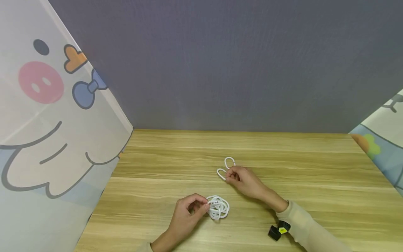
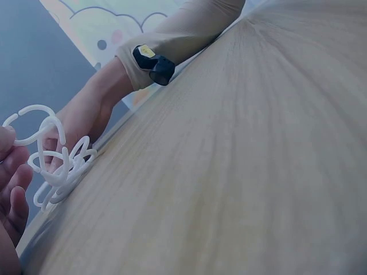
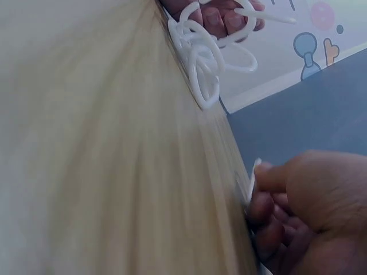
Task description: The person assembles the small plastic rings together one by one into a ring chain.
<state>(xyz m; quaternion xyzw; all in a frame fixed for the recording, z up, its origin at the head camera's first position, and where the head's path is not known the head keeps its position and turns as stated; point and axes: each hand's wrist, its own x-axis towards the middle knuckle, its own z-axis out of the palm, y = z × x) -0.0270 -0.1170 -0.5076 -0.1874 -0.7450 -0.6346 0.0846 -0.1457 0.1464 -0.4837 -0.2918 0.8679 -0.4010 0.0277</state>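
Observation:
My left hand (image 1: 187, 212) pinches one white plastic curtain ring (image 2: 35, 107) between thumb and forefinger. That ring lies at the left side of a loose heap of several white rings (image 1: 224, 202) on the wooden table; they overlap, and each oval has a small gap in it. Farther forward and to the right, my right hand (image 1: 248, 182) pinches another white ring (image 1: 221, 177) at its right end, low over the tabletop. Just beyond its fingertips lies a separate white ring (image 1: 225, 161). In the right wrist view only a sliver of the pinched ring shows past the thumb.
The light wooden table (image 1: 157, 150) runs back to a grey upright panel (image 1: 239, 70). Cartoon-printed panels (image 1: 94, 140) stand along the left and right sides. A black camera (image 1: 275, 232) sits on the right sleeve's cuff.

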